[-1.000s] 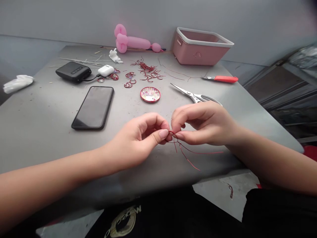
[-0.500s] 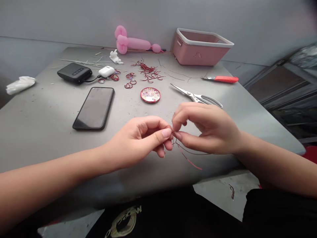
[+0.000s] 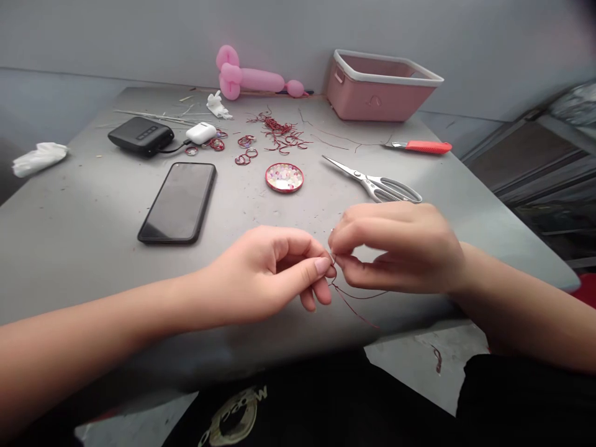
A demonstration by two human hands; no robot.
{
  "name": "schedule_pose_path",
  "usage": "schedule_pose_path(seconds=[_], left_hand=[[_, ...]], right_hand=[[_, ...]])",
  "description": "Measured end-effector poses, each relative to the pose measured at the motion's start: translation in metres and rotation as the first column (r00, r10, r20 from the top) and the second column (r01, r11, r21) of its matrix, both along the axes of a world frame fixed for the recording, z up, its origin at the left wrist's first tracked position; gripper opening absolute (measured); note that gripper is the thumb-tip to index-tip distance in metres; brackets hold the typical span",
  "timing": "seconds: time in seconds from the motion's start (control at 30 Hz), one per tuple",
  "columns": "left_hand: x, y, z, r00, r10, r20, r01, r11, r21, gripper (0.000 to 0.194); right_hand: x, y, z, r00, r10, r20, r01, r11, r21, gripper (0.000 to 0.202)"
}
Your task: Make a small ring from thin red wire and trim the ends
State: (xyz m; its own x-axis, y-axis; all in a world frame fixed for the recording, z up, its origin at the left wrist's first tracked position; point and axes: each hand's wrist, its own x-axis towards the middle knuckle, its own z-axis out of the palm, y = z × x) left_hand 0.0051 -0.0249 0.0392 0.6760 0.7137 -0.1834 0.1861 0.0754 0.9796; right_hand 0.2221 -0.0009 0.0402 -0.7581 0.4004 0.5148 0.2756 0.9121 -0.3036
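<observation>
A thin dark red cord [image 3: 356,312] is pinched between my two hands above the near part of the table, its loose ends trailing down to the right. My left hand [image 3: 284,267] is closed, thumb and forefinger pressed together on the cord. Against those fingertips, my right hand [image 3: 395,245] is also closed, its thumb and forefinger pinching the cord. A small loop shows just under the fingertips; the rest is hidden by them. Beyond the hands lie a round red-rimmed dish of pale beads [image 3: 284,178] and grey-handled scissors [image 3: 372,180].
A phone [image 3: 178,202] lies left, behind it a black power bank [image 3: 140,135] cabled to a white earbud case [image 3: 201,133]. Red cord scraps [image 3: 279,130] and cord rings [image 3: 243,159] are scattered mid-table. Farther back are a pink balloon [image 3: 261,79], pink bin [image 3: 372,99] and red cutter [image 3: 427,147].
Both hands have shifted slightly down and right in the picture. My right hand's fingers have drawn closer together at the cord, and the cord's loose ends have swung a little.
</observation>
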Motion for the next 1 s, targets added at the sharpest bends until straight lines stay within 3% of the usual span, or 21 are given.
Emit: schedule_pose_path(seconds=[0.07, 0.13, 0.23, 0.37, 0.5, 0.57, 0.67, 0.77, 0.8, 0.87, 0.93, 1.0], left_hand=[[0.0, -0.002, -0.001, 0.999, 0.051, -0.001, -0.051, 0.997, 0.058, 0.021], [0.0, -0.002, -0.003, 0.996, 0.09, 0.0, -0.09, 0.989, 0.116, 0.018], [0.0, -0.003, -0.007, 0.989, 0.145, -0.003, -0.14, 0.964, 0.228, 0.016], [0.002, -0.006, -0.007, 0.974, 0.226, -0.019, -0.206, 0.914, 0.349, 0.015], [0.004, -0.009, -0.007, 0.965, 0.264, -0.008, -0.242, 0.895, 0.374, 0.015], [0.005, -0.009, -0.009, 0.965, 0.261, -0.004, -0.241, 0.9, 0.364, 0.015], [0.005, -0.006, -0.013, 0.975, 0.219, 0.024, -0.216, 0.929, 0.3, 0.016], [0.003, -0.001, -0.016, 0.982, 0.183, 0.056, -0.191, 0.923, 0.334, 0.017], [0.003, 0.001, -0.017, 0.982, 0.18, 0.051, -0.185, 0.893, 0.411, 0.016], [0.001, 0.004, -0.019, 0.98, 0.193, 0.036, -0.174, 0.764, 0.622, 0.014], [0.0, 0.007, -0.02, 0.975, 0.22, 0.035, -0.163, 0.598, 0.785, 0.014], [-0.002, 0.009, -0.021, 0.969, 0.245, 0.034, -0.156, 0.497, 0.854, 0.015]], right_hand=[[0.0, -0.003, 0.007, 0.997, -0.072, 0.015, 0.074, 0.977, -0.198, 0.015], [0.001, -0.005, 0.013, 0.996, -0.079, 0.046, 0.089, 0.956, -0.28, 0.012], [0.001, -0.009, 0.017, 0.992, -0.099, 0.073, 0.113, 0.968, -0.222, 0.011], [-0.003, -0.019, 0.01, 0.982, -0.187, 0.001, 0.187, 0.982, -0.04, 0.014], [-0.009, -0.026, 0.0, 0.979, -0.202, -0.015, 0.2, 0.95, 0.239, 0.018], [-0.011, -0.027, -0.003, 0.984, -0.177, -0.022, 0.176, 0.939, 0.295, 0.022], [-0.012, -0.026, 0.0, 0.982, -0.187, -0.013, 0.184, 0.951, 0.249, 0.022], [-0.009, -0.021, 0.007, 0.987, -0.16, -0.002, 0.16, 0.986, 0.038, 0.014], [-0.007, -0.019, 0.01, 0.988, -0.154, 0.009, 0.155, 0.987, -0.039, 0.012], [-0.005, -0.015, 0.012, 0.982, -0.185, 0.029, 0.187, 0.975, -0.116, 0.008], [-0.004, -0.012, 0.011, 0.972, -0.234, 0.036, 0.236, 0.967, -0.097, 0.005], [-0.003, -0.009, 0.009, 0.971, -0.238, 0.033, 0.24, 0.97, -0.05, 0.003]])
